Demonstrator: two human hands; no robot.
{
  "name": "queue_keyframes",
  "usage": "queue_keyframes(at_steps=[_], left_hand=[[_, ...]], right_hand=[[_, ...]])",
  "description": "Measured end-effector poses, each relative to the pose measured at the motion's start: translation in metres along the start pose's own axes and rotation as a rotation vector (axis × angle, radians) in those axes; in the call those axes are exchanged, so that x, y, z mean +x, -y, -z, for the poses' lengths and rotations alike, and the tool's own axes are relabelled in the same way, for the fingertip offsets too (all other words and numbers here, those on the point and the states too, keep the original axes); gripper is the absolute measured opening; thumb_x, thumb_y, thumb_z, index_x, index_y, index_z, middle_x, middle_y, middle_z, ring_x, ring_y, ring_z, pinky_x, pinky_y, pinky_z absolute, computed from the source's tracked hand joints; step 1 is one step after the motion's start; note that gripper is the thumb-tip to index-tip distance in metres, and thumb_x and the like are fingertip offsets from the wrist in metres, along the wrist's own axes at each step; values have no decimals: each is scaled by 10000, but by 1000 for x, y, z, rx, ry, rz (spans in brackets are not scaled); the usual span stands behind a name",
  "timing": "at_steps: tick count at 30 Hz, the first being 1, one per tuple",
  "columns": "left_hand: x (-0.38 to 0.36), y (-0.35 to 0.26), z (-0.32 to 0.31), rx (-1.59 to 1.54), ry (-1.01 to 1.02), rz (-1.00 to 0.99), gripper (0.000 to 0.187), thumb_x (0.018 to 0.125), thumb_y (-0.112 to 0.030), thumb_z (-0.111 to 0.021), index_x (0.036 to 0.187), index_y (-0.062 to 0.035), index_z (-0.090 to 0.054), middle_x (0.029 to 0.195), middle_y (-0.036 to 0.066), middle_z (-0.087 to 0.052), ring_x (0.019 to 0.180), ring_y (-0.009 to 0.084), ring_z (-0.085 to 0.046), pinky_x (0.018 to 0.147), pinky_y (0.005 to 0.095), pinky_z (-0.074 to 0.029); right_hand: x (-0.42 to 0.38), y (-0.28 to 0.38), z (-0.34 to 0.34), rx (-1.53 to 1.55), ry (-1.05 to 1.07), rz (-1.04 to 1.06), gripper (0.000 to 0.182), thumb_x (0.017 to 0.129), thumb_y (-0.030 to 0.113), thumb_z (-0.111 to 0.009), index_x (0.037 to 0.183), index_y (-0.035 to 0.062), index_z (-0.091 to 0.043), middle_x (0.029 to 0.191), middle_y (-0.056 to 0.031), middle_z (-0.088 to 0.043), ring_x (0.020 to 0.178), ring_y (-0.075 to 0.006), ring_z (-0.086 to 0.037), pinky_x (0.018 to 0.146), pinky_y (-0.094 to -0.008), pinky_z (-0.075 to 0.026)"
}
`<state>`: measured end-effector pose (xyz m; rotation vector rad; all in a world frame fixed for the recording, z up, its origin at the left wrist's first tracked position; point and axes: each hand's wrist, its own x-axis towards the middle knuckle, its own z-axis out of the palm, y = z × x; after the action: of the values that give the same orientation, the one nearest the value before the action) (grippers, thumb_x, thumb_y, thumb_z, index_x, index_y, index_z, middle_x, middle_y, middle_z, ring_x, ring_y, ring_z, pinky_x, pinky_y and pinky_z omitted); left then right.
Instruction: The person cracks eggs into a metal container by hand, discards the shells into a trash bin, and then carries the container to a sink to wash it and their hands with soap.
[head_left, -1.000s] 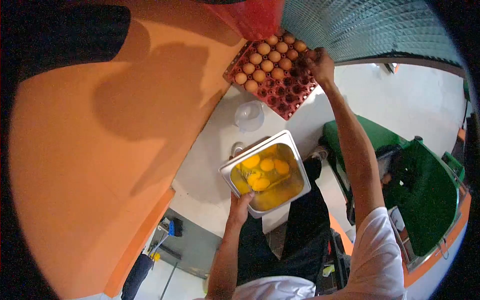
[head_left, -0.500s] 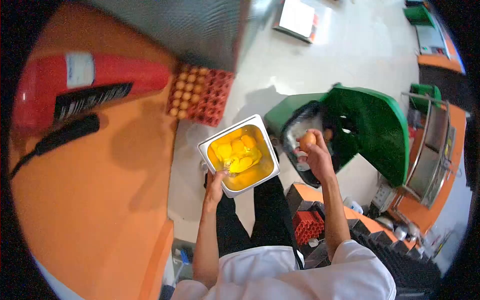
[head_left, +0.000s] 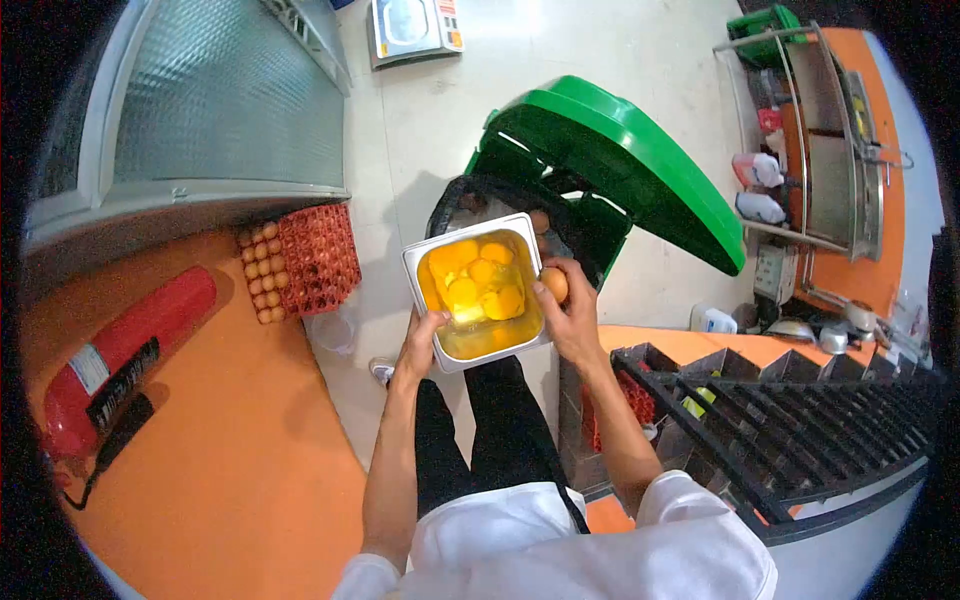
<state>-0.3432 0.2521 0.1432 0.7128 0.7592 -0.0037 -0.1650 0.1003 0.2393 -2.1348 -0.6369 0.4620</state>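
A square metal pan (head_left: 449,362) holds several raw egg yolks (head_left: 463,294) in clear egg white. My left hand (head_left: 419,343) grips the pan's lower left edge, thumb over the rim. At the pan's right rim, my right hand (head_left: 572,308) is closed around a brown egg (head_left: 553,285). Whether its shell is cracked cannot be made out. Just beyond the pan is a green bin (head_left: 640,150) with its lid open and a black liner (head_left: 443,207). Pieces of shell show inside the liner.
A red egg tray (head_left: 322,258) with brown eggs (head_left: 263,272) rests on the orange counter (head_left: 250,420) at left, near a red fire extinguisher (head_left: 150,340). A black metal railing (head_left: 780,420) is at right, below a metal rack (head_left: 832,150). A box (head_left: 415,28) lies on the floor.
My right hand has moved left with the egg, from over the bin to the pan's right rim. The view has turned, and the pan now appears in front of the bin.
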Motion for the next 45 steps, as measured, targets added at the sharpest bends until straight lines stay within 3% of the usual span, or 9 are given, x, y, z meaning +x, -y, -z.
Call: queue_keyframes(at_steps=[4, 10, 14, 17, 21, 32, 38, 43, 45], left_hand=[[48, 43, -26, 3, 35, 31, 677, 839, -248, -542, 1434, 26, -374, 1354, 140, -509, 1257, 250, -487, 1082, 358, -372], [66, 57, -40, 136, -23, 62, 692, 839, -241, -543, 1447, 29, -355, 1401, 159, -475, 1300, 266, -448, 1117, 362, -322], [88, 66, -45, 233, -16, -48, 747, 828, -258, -549, 1476, 21, -304, 1419, 180, -453, 1332, 292, -413, 1135, 380, -292], [100, 67, -59, 334, 34, -151, 705, 867, -235, -537, 1484, 15, -305, 1428, 156, -439, 1338, 264, -395, 1138, 366, -278], [107, 61, -74, 329, 50, -126, 865, 813, -244, -542, 1551, 1, -160, 1525, 205, -349, 1416, 305, -328, 1161, 380, -248], [118, 73, -76, 372, 54, -289, 946, 772, -183, -547, 1573, -2, -79, 1599, 227, -224, 1499, 315, -185, 1214, 380, -154], [117, 74, -77, 352, -2, -360, 982, 737, -164, -575, 1573, -6, -85, 1593, 251, -225, 1500, 337, -185, 1218, 390, -148], [111, 72, -77, 399, -31, -338, 984, 735, -155, -565, 1576, -15, -73, 1587, 246, -246, 1490, 338, -216, 1214, 392, -164], [109, 75, -71, 412, -46, -333, 986, 734, -152, -561, 1577, -18, -67, 1584, 241, -256, 1487, 334, -226, 1212, 391, -167]], right_hand=[[8, -87, 22, 351, -170, -231, 307, 926, 147, -654, 1176, 16, -532, 1032, -80, -588, 881, -170, -578, 789, -298, -501], [18, -100, 68, 684, 113, -513, 301, 972, 171, -556, 1240, 57, -481, 1020, -53, -558, 820, -101, -540, 685, -247, -474], [27, -100, 67, 455, 305, -486, 336, 966, 194, -570, 1253, 43, -478, 980, -71, -599, 807, -140, -590, 677, -278, -480], [35, -92, 58, -13, 335, -310, 337, 934, 218, -649, 1139, -22, -532, 983, -213, -636, 839, -309, -647, 753, -390, -510], [32, -104, 37, -101, 346, -156, 341, 930, 219, -644, 1133, -27, -523, 969, -257, -645, 873, -420, -653, 745, -449, -511], [33, -88, 30, -330, 303, -100, 432, 988, 327, -557, 1323, 80, -444, 951, -286, -683, 858, -467, -675, 725, -516, -538], [37, -27, 54, -437, 283, -378, 362, 1015, 336, -494, 1278, 89, -476, 825, -265, -693, 771, -478, -668, 667, -562, -504], [38, 8, 70, -140, 227, -473, 338, 1029, 356, -481, 1213, 73, -500, 713, -89, -627, 632, -168, -610, 561, -318, -459], [34, -14, 60, 51, 241, -573, 339, 1029, 354, -467, 1215, 73, -505, 744, -75, -606, 637, -147, -580, 555, -293, -427]])
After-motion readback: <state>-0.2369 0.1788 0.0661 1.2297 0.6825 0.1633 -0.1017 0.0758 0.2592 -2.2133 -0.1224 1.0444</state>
